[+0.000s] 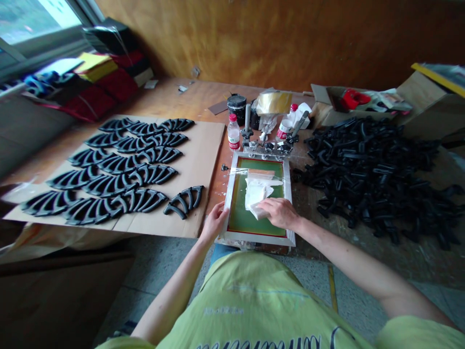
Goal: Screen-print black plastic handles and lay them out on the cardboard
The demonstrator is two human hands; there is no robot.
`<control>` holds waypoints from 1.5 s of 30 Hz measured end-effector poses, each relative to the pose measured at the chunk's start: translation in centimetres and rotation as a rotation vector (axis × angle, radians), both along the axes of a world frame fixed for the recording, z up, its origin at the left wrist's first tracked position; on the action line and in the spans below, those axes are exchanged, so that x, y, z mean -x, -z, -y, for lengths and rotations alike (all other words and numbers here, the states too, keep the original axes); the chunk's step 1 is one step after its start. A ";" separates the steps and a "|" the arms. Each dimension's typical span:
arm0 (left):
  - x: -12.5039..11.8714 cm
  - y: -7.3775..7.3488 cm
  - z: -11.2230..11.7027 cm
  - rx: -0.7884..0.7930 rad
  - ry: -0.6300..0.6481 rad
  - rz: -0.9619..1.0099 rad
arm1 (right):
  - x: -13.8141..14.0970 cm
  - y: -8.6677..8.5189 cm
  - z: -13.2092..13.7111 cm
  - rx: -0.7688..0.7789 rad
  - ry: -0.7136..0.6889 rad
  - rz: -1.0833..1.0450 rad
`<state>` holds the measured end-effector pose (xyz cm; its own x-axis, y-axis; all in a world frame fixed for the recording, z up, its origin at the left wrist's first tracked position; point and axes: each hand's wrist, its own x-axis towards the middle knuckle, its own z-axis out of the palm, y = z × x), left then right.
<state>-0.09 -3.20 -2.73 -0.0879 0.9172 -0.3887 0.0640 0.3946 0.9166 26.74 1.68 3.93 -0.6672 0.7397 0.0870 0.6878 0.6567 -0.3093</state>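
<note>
the left hand [215, 223] sits with its fingers loosely curled against the near left rail of an aluminium screen-printing frame [256, 237]; whether it has a firm hold on the rail i cannot tell. the right hand [279, 213] lies half open on a crumpled white rag [256, 194], pressing it against the green mesh [240, 218] stretched in the frame, with a strip of clear plastic film [254, 172] lying across the mesh just beyond the rag. the frame lies flat at the near edge of the wooden bench [192, 99], its far rail held in metal hinge clamps [267, 145]. beyond the clamps, toward the far edge of the bench, stand a water bottle with a red cap [234, 133], a dark ink can [237, 107], a roll of packing tape [274, 103] and a second red-capped bottle [285, 128]. left of the frame, a cardboard sheet [203, 160] carries rows of curved black plastic parts [119, 160], with one loose part [183, 201] near its right edge, close to the left hand. to the right of the frame, beside the right forearm [337, 242], a large heap of black plastic pieces [370, 174] covers the right end of the bench, and behind it an open cardboard box [321, 99] holds a red object [354, 99].
</note>
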 end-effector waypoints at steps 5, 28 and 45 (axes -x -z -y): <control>-0.2 -2.7 0.0 0.039 -0.006 0.096 | 1.8 -3.0 -4.6 -0.022 0.315 -0.107; -5.5 -13.4 -6.5 -0.271 -0.090 0.288 | 0.7 2.9 -1.2 0.143 0.564 0.148; 9.4 0.8 2.8 0.313 -0.540 -0.191 | -18.8 5.8 1.4 -0.085 0.598 0.303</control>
